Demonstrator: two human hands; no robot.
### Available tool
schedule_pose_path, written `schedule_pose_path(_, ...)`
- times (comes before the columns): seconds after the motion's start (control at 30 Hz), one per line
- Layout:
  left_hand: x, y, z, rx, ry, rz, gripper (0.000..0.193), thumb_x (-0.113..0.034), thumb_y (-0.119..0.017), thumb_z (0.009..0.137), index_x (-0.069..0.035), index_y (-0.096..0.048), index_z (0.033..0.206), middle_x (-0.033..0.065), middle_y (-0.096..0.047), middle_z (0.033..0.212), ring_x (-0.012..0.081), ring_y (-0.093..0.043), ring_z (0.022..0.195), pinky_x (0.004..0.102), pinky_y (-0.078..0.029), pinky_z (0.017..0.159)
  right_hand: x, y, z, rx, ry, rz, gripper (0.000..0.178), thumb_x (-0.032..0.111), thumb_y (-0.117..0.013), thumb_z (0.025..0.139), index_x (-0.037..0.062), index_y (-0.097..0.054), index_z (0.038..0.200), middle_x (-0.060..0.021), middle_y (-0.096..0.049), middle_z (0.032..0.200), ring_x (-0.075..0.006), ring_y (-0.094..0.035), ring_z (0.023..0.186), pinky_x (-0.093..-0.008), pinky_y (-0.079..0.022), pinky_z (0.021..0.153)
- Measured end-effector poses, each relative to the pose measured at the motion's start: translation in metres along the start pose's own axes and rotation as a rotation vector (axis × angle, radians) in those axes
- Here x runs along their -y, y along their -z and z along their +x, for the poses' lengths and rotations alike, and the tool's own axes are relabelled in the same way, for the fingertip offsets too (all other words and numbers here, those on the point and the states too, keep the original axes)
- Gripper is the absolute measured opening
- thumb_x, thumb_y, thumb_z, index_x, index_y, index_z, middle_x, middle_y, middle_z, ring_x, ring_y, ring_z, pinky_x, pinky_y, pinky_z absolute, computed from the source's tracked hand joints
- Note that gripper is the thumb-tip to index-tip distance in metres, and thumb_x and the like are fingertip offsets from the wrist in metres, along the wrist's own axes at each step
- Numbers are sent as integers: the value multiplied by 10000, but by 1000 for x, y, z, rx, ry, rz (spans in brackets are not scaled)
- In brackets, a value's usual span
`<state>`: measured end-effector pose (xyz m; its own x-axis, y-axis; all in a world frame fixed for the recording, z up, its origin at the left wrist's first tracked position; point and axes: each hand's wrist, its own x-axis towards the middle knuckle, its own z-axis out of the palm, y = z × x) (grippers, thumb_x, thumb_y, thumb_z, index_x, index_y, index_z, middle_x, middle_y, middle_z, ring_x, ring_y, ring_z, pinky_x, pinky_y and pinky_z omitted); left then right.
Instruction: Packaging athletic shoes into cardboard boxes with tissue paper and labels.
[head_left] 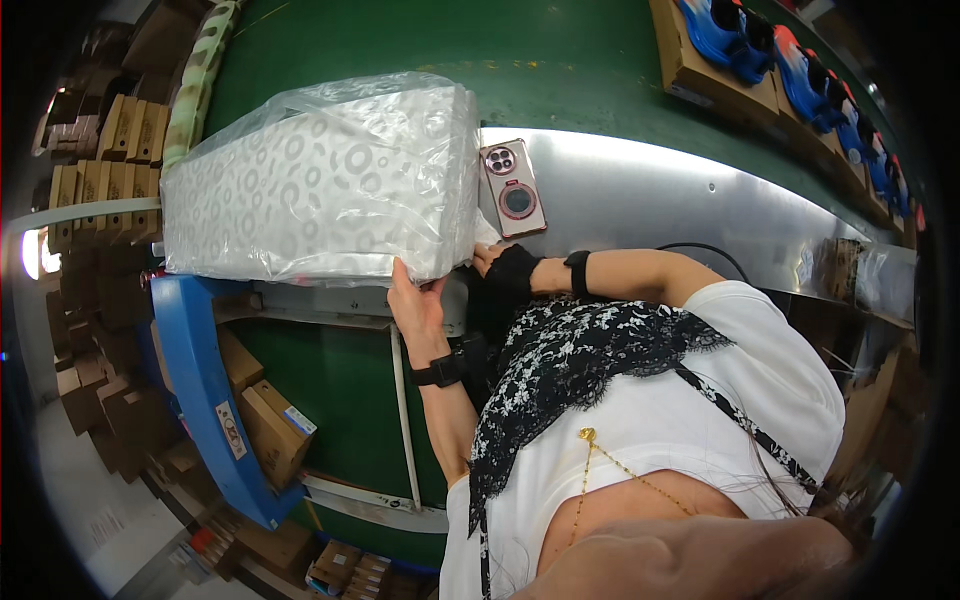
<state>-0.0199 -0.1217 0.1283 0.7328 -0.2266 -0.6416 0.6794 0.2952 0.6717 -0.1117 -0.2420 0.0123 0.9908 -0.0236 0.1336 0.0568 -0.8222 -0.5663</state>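
A thick stack of white tissue paper (330, 180) with grey ring-like spots lies in a clear plastic bag on the bench, left of centre. My left hand (414, 305) grips its near edge by the right corner, thumb on top and fingers partly hidden. My right hand (502, 268), in a black fingerless covering, is at the stack's right corner. Its fingertips are pressed together beside a small white piece (486, 232), and what they pinch is not clear. A phone (514, 188) with a ring on its back lies just beyond my right hand.
Shoes (735, 40) in blue and red sit in open cardboard boxes along the green belt (560, 60) at the far right. A blue frame (215, 390) and a brown box (275, 425) are at lower left. Shelved boxes (110, 180) fill the left side.
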Motion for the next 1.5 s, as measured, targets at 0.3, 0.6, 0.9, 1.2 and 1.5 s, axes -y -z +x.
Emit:
schedule_pose_path(0.3, 31, 9, 8, -26, -200, 133, 531, -393, -459, 843, 31, -404, 1158, 150, -441, 1152, 298, -455, 1014, 441, -426, 764, -25, -1, -17, 163, -10, 265, 276, 79, -473, 746, 9, -492, 1012, -171, -503, 1001, -307, -560, 829, -356, -479, 648)
schedule_pose_path(0.6, 31, 10, -5, -86, -253, 194, 642, -475, -446, 826, -1, -322, 1241, 144, -350, 1251, 322, -379, 1093, 472, -366, 844, -7, 78, -16, 62, 105, 233, 344, 93, -508, 730, 35, -484, 1068, -171, -466, 1109, -297, -532, 930, -346, -466, 716)
schedule_pose_path(0.9, 22, -17, -33, -165, -310, 157, 686, -478, -474, 804, 80, -356, 1187, 178, -382, 1213, 326, -398, 1076, 474, -382, 848, -142, 387, -34, -713, -298, -625, 366, 275, -635, 600, 154, -540, 932, -100, -488, 1007, -276, -505, 838, -478, -383, 682)
schedule_pose_path(1.2, -8, -52, -29, -1156, -1188, 1367, 599, -422, -481, 823, 95, -396, 1114, 241, -537, 916, 345, -543, 828, 418, -460, 692, -269, 449, -28, -72, -858, -417, 457, 480, -616, 589, 137, -600, 889, -176, -562, 900, -302, -523, 889, -500, -339, 761)
schedule_pose_path(1.5, 69, -316, -27, 452, -674, 878, 531, -391, -399, 873, 35, -368, 1188, 194, -442, 1140, 294, -482, 985, 403, -413, 802, -161, 470, -193, -62, -69, -482, 313, 421, -648, 548, 139, -590, 670, -117, -547, 782, -284, -543, 748, -405, -389, 656)
